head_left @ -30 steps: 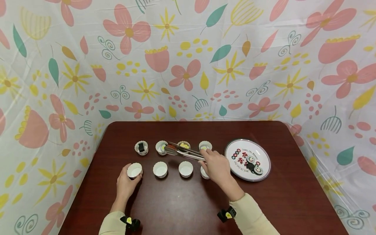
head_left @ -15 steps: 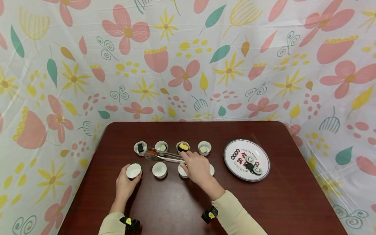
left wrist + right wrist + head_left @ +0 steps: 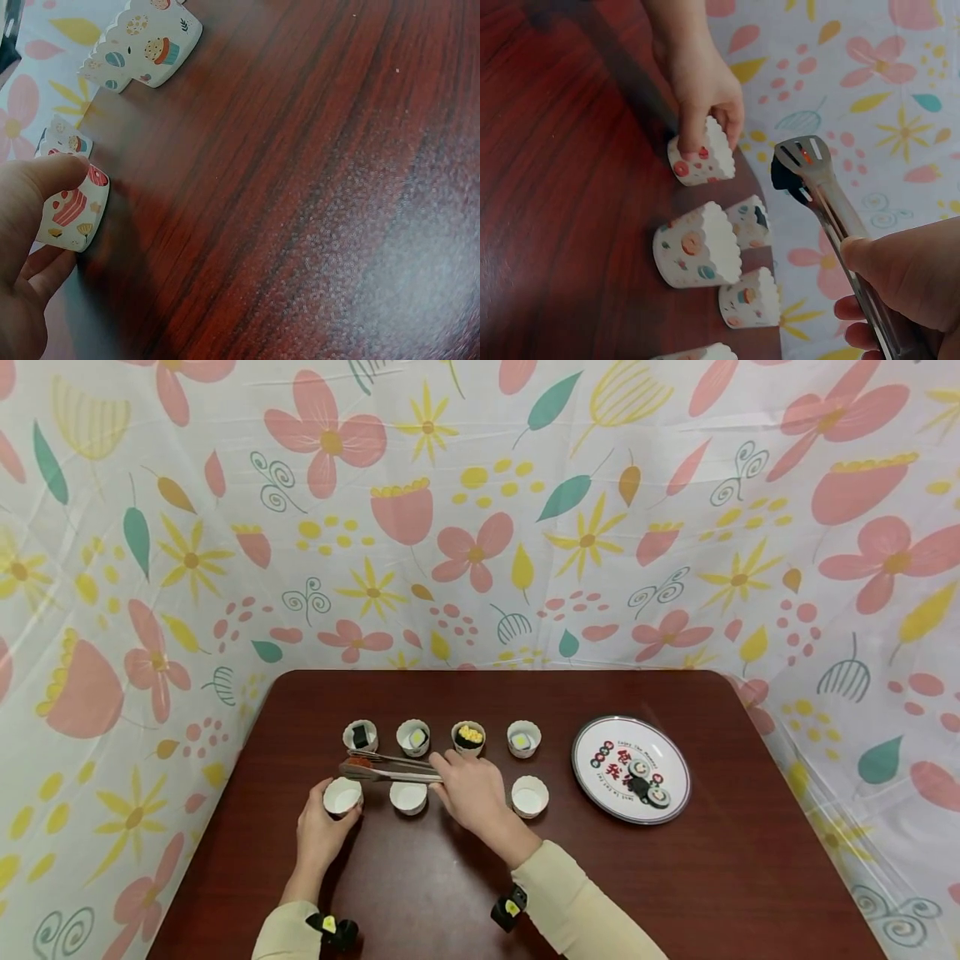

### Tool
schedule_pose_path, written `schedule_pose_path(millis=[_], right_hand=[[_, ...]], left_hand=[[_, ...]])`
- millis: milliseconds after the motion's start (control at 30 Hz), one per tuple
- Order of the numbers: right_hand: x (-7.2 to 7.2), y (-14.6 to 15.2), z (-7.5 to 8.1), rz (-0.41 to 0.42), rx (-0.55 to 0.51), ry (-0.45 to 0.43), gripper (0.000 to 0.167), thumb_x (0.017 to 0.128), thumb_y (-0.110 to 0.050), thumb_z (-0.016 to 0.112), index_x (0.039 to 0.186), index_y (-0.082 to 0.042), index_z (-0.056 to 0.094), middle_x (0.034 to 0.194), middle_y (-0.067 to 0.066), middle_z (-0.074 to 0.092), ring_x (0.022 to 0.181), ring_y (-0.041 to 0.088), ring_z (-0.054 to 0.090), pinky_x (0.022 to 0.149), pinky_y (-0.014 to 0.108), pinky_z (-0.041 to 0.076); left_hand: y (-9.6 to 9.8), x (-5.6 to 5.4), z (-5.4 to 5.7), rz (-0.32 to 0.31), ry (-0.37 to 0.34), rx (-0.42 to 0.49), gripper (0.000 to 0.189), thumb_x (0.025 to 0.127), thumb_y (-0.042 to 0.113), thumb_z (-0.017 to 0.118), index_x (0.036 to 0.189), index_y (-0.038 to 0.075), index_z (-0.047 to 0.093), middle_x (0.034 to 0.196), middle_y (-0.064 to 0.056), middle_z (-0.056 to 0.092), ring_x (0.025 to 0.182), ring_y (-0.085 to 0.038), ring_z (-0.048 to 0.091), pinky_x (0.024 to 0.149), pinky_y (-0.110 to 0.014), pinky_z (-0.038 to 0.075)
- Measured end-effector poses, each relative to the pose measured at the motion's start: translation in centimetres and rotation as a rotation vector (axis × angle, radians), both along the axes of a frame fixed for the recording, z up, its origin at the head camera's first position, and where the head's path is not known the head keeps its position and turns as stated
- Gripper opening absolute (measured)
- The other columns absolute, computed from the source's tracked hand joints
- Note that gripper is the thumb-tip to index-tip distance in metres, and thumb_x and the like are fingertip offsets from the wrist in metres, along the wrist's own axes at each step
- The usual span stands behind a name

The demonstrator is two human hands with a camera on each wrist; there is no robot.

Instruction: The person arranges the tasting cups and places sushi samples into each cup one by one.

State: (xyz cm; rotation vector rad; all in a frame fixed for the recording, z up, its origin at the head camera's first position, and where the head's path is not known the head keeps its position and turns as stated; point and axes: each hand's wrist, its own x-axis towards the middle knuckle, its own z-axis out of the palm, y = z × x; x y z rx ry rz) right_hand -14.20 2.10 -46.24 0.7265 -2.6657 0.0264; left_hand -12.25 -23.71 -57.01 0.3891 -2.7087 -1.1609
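Observation:
My left hand [image 3: 321, 831] holds a small white paper baking cup [image 3: 343, 797] at the left end of the front row, thumb and fingers around its sides. Its printed wall shows in the left wrist view. My right hand [image 3: 480, 795] grips metal tongs [image 3: 831, 193], their heads pointing left. Between the tong heads is a sushi piece [image 3: 783, 178] with a dark wrap; its orange topping shows in the head view. The tong heads stand above and behind the held cup, between the two rows. An unfilled cup [image 3: 408, 799] stands partly under the tongs.
Behind stand cups with sushi: one dark-wrapped piece [image 3: 361, 737], two pale pieces with yellow, and one corn-topped piece [image 3: 469, 735]. Another unfilled cup [image 3: 530, 797] is right of my right hand, which hides one more. A printed oval plate [image 3: 670, 752] at right bears sushi rolls [image 3: 658, 796].
My right hand has carried the tongs and sushi piece leftward, from above the back row's middle to near the held cup. The left hand keeps its hold in place.

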Motion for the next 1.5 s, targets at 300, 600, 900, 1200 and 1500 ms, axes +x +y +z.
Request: schedule_pose_path(millis=[300,600,900,1200,1500], right_hand=[[0.2,-1.3,-0.9,0.018,0.018,-0.070,0.028,0.082,-0.042,0.064,0.101,-0.023,0.055,0.085,-0.006,0.058,0.075,0.014,0.058,0.057,0.026,0.046],[0.2,-2.3,-2.5,0.047,0.037,-0.069,0.030,0.082,-0.044,0.063,0.102,-0.022,0.056,0.085,-0.006,0.058,0.073,0.015,0.058,0.054,0.027,0.044],[0.4,-3.0,-3.2,0.058,0.000,-0.041,0.030,0.079,-0.042,0.067,0.100,-0.023,0.057,0.083,-0.006,0.059,0.071,0.015,0.058,0.055,0.028,0.045],[0.5,-3.2,-3.5,0.056,0.007,-0.032,0.030,0.079,-0.041,0.067,0.100,-0.022,0.057,0.082,-0.005,0.058,0.071,0.014,0.058,0.055,0.027,0.043],[0.5,-3.0,-3.4,0.039,0.021,-0.047,0.035,0.080,-0.046,0.065,0.102,-0.020,0.055,0.085,-0.005,0.058,0.072,0.015,0.057,0.055,0.026,0.044]], left_hand=[[-0.1,0.0,-0.3,0.002,0.004,0.006,0.073,0.073,0.023,0.076,0.133,0.008,0.038,0.121,-0.021,0.052,0.106,-0.040,0.052,0.081,-0.053,0.042],[-0.2,0.0,-0.5,0.014,0.001,0.017,0.074,0.072,0.022,0.077,0.133,0.008,0.038,0.123,-0.023,0.052,0.108,-0.041,0.052,0.082,-0.054,0.042],[-0.2,0.0,-0.4,0.004,-0.028,0.030,0.072,0.073,0.023,0.076,0.133,0.009,0.038,0.125,-0.023,0.051,0.114,-0.042,0.048,0.087,-0.056,0.040],[-0.3,0.0,-0.2,-0.009,-0.057,0.039,0.072,0.076,0.023,0.074,0.134,0.008,0.035,0.127,-0.023,0.049,0.115,-0.042,0.047,0.087,-0.055,0.040],[-0.3,0.0,-0.3,-0.013,-0.031,0.028,0.070,0.074,0.022,0.076,0.132,0.006,0.039,0.126,-0.023,0.050,0.115,-0.042,0.047,0.089,-0.054,0.039]])
